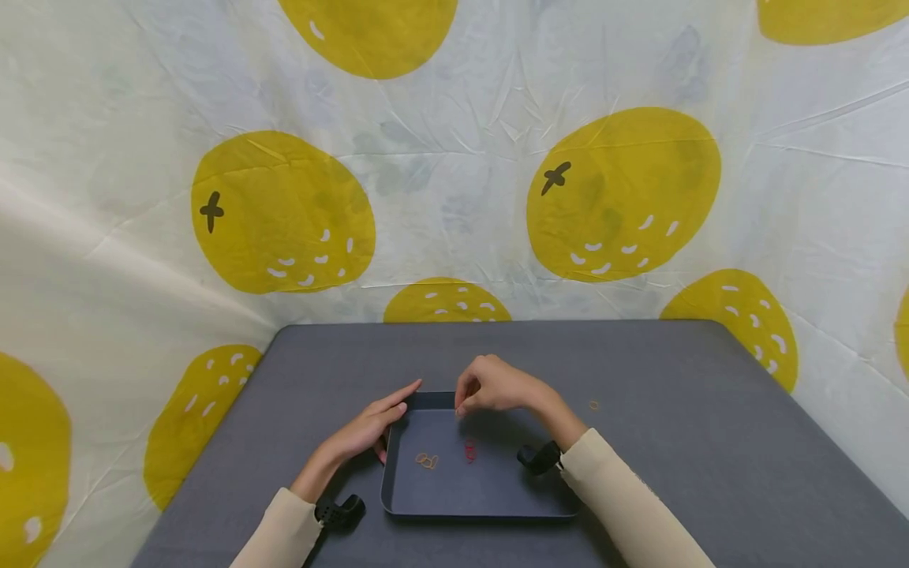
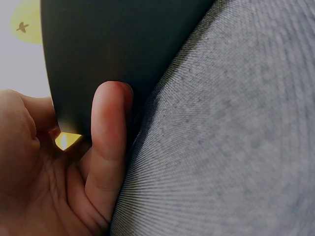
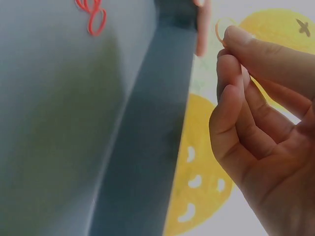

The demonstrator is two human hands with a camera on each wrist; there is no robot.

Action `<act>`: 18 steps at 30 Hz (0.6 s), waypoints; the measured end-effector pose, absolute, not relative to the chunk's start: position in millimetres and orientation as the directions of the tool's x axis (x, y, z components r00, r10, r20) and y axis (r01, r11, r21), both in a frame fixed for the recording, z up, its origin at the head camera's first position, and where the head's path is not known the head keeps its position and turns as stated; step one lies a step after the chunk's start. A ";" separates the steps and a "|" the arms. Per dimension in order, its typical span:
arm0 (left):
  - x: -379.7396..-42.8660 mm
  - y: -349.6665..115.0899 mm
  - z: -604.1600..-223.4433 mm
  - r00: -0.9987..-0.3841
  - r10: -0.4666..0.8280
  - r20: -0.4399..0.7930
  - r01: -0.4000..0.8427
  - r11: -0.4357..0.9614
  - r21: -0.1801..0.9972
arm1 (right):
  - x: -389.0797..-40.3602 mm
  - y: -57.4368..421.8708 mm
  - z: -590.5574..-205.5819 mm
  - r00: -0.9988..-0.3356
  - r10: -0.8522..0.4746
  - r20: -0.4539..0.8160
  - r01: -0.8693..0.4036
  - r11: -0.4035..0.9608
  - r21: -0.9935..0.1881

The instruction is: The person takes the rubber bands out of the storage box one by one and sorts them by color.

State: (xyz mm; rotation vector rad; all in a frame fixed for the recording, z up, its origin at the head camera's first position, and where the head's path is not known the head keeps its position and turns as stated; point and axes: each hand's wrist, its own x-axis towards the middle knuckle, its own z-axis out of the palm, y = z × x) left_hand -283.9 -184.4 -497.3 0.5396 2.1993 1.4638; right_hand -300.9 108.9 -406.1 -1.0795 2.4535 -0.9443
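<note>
My right hand is over the far part of a dark grey tray. Between thumb and forefinger it pinches a thin orange-yellow rubber band, plainest in the right wrist view. My left hand holds the tray at its far left corner, thumb at the rim and one finger against the outer wall in the left wrist view. Inside the tray lie red rubber bands near the middle and a small cluster of tan rubber bands to their left.
A single tan rubber band lies on the grey table, right of the tray. Behind the table hangs a white cloth printed with large yellow fruit. Both wrists wear black camera mounts.
</note>
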 end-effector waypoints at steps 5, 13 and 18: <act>-284.7 -184.0 -497.4 -0.823 0.551 -0.141 0.087 0.366 0.926 | -298.0 126.5 -398.5 -0.694 -0.720 -0.008 -0.516 0.505 -0.692; -284.3 -184.9 -497.0 -0.816 0.565 -0.122 0.100 0.346 0.933 | -293.0 158.3 -389.0 -0.723 -0.691 0.022 -0.519 0.522 -0.677; -284.3 -185.9 -496.8 -0.813 0.569 -0.120 0.107 0.349 0.931 | -288.0 181.3 -383.7 -0.761 -0.648 0.031 -0.490 0.544 -0.681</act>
